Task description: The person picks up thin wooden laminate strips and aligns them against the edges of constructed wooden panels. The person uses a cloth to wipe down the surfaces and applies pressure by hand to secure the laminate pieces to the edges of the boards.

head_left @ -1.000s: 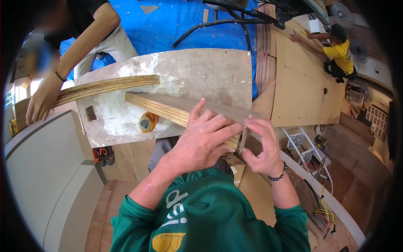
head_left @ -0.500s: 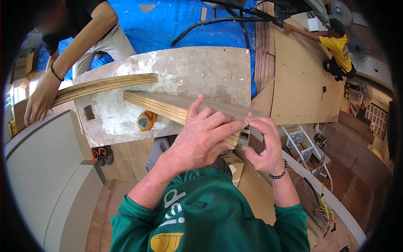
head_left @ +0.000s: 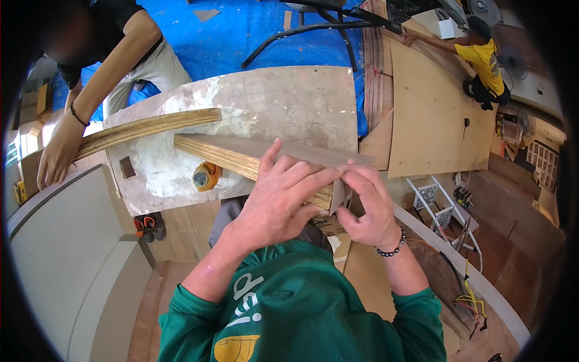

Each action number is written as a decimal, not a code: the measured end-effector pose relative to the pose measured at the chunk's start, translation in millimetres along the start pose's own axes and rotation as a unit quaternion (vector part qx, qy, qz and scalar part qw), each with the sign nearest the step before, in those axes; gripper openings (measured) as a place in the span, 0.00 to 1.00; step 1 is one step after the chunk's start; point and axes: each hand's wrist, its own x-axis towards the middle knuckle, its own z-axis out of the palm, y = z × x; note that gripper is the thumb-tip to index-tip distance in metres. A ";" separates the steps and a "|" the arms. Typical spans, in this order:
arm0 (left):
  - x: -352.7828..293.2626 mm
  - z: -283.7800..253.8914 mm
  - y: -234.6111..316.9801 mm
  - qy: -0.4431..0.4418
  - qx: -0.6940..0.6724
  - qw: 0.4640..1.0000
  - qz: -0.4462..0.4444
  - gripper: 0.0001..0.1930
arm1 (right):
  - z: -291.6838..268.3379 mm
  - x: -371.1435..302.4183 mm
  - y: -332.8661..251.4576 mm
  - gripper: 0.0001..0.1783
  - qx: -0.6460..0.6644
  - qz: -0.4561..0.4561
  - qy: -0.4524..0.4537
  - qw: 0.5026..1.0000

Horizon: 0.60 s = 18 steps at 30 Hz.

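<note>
A thick plywood piece (head_left: 217, 155) with a layered edge lies slanting over the work board, its far side faced with a thin grey-brown sheet (head_left: 289, 149). Across its near end rests my left hand (head_left: 283, 196), fingers wrapped over the layered edge and one finger raised. My right hand (head_left: 365, 205) pinches a flap of the sheet at the plywood's right end, fingertips above and thumb below. That flap (head_left: 339, 192) stands against the end face. Both hands nearly meet at the upper corner. My right fingertips partly hide the fold.
Beside the plywood sits a yellow tape measure (head_left: 207, 175) on the white-smeared work board (head_left: 271, 90). A co-worker's hand (head_left: 59, 154) rests by a curved plywood strip (head_left: 148, 125). Another person in yellow (head_left: 485, 63) leans over a large brown panel (head_left: 440, 114). A stepladder (head_left: 443, 211) stands right.
My right hand has shifted left and closed in on the plywood's end. The flap there now sits nearer the end face. My left hand keeps its hold.
</note>
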 end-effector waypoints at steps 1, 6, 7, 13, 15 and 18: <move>-0.3 0.5 -0.1 -0.002 0.003 1.000 0.001 0.38 | 1.0 -1.1 0.3 0.34 -0.003 0.002 0.003 1.000; -2.8 3.1 -4.0 -0.003 -0.020 1.000 0.008 0.34 | 5.0 -9.0 4.3 0.37 -0.011 -0.004 0.022 1.000; -2.9 2.6 -4.4 -0.004 -0.021 1.000 0.007 0.34 | 7.9 -11.9 6.4 0.38 -0.010 -0.005 0.028 1.000; -3.2 2.7 -3.9 -0.005 -0.020 1.000 0.004 0.35 | 14.3 -32.3 -2.1 0.45 0.014 0.044 0.079 0.996; -2.1 2.0 -3.7 0.000 -0.011 1.000 0.004 0.36 | 18.8 -40.9 -6.6 0.47 -0.017 0.024 0.059 0.998; 0.9 5.1 -3.7 0.007 0.000 1.000 0.020 0.38 | 36.0 -49.4 -11.1 0.46 -0.030 0.034 0.040 0.998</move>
